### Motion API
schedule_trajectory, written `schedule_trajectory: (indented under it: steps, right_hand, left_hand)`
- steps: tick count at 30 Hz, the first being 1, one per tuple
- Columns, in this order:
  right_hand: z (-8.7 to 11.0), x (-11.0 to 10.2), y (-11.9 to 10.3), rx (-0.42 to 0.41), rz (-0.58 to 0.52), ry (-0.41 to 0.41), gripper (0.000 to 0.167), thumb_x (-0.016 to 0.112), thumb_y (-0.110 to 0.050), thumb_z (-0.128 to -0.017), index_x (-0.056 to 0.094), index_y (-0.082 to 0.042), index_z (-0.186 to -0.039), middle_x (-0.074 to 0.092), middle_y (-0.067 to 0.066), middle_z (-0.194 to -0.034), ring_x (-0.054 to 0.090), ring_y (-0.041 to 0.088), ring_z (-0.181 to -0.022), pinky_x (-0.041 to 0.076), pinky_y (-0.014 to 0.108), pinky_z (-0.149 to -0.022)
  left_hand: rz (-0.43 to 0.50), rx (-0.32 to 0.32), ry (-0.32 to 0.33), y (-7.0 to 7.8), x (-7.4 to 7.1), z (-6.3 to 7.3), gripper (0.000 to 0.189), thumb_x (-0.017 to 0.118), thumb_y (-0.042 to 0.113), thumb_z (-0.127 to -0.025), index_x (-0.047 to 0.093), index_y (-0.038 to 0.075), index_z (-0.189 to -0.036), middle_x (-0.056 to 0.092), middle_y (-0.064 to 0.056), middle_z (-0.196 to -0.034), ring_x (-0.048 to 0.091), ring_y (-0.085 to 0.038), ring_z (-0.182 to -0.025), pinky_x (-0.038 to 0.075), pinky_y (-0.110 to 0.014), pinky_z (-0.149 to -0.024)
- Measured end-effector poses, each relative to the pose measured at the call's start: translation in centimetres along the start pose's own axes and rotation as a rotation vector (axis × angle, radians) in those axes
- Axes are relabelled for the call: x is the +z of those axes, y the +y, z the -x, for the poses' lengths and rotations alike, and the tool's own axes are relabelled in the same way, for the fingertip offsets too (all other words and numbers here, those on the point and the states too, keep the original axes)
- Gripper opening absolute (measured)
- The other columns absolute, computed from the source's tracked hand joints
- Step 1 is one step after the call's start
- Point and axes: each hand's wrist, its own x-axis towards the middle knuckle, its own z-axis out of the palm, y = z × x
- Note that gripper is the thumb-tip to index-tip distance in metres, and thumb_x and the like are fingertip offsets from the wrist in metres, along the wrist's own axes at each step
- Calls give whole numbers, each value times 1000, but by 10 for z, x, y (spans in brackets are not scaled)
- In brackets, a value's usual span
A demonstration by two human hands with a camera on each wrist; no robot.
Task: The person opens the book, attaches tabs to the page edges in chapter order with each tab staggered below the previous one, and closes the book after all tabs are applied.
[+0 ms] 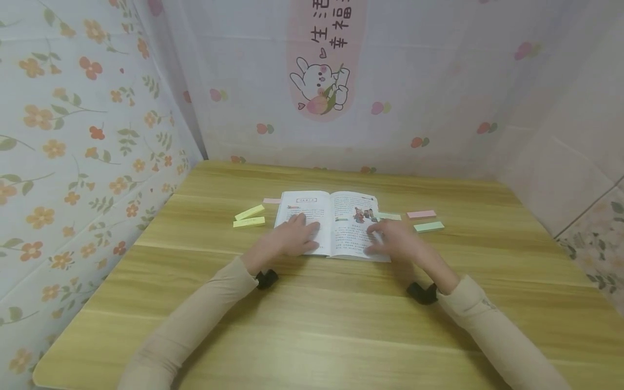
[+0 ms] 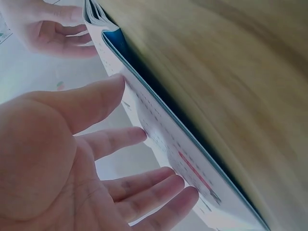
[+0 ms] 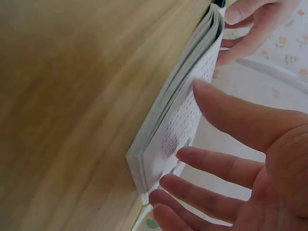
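An open book lies flat on the wooden table, with printed text on both pages and a coloured picture on the right one. My left hand rests on the left page, its fingers spread; in the left wrist view the fingertips touch the paper near a red mark. On the right page, my right hand lies near the outer edge. The right wrist view shows its thumb and fingers spread along that page, over the thick stack of leaves.
Two yellow sticky-note pads lie left of the book, and a pink strip shows by its left edge. To the right are a pink pad and green pads. Patterned cloth hangs behind the table.
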Motion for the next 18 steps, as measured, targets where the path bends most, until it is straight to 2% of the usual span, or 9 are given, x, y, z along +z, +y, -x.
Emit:
schedule_trajectory:
  steps: [1, 5, 8, 10, 12, 14, 16, 18]
  right_hand:
    - [2, 1, 0, -12, 0, -3, 50, 84, -31, -83, 71, 2, -117, 70, 20, -116, 64, 38, -109, 46, 55, -97]
    - [9, 1, -2, -26, -38, -45, 68, 85, -35, -81, 63, 8, -128, 63, 27, -129, 58, 44, -121, 42, 57, -105]
    - [15, 1, -4, -7, -90, -81, 74, 84, -32, -83, 55, 13, -135, 54, 33, -138, 50, 49, -129, 40, 58, -107]
    - [17, 1, -4, 5, -103, -88, 73, 83, -29, -84, 53, 13, -136, 52, 34, -139, 50, 48, -129, 40, 57, -107]
    - [17, 2, -4, 0, -99, -85, 71, 82, -28, -85, 54, 13, -136, 53, 33, -138, 54, 46, -125, 43, 56, -104]
    - [17, 2, -4, -10, -94, -79, 70, 82, -29, -85, 55, 12, -135, 58, 30, -133, 60, 39, -115, 47, 53, -99]
    - [16, 3, -3, -15, -92, -76, 66, 82, -30, -85, 58, 9, -132, 65, 24, -121, 62, 31, -99, 51, 48, -91]
    - [15, 3, -2, -23, -88, -75, 58, 83, -30, -84, 61, 5, -126, 66, 16, -106, 57, 25, -87, 51, 42, -82]
  left_hand:
    - [-3, 0, -3, -1, 0, 1, 53, 51, 35, -106, 43, 8, -150, 47, -26, -132, 47, -34, -115, 47, -49, -97]
    - [-4, -12, -18, -4, 2, 8, 55, 50, 36, -106, 40, 8, -152, 46, -25, -135, 45, -36, -120, 45, -48, -100]
    - [24, -40, -39, -7, 5, 13, 58, 50, 37, -106, 36, 9, -155, 39, -27, -145, 38, -39, -134, 40, -52, -108]
    - [41, -57, -48, -10, 7, 16, 60, 49, 38, -106, 34, 10, -157, 33, -27, -152, 30, -41, -142, 34, -55, -113]
    - [59, -69, -44, -12, 9, 19, 62, 50, 38, -106, 33, 9, -158, 27, -28, -157, 26, -41, -145, 30, -56, -115]
    - [57, -68, -34, -15, 10, 21, 62, 51, 37, -106, 33, 8, -158, 27, -29, -157, 26, -43, -145, 28, -56, -116]
    - [52, -61, -24, -17, 10, 23, 62, 51, 36, -105, 33, 6, -157, 27, -30, -156, 27, -44, -144, 27, -56, -116]
    - [46, -54, -20, -17, 9, 25, 63, 51, 35, -105, 33, 5, -157, 28, -31, -155, 28, -45, -143, 27, -55, -117]
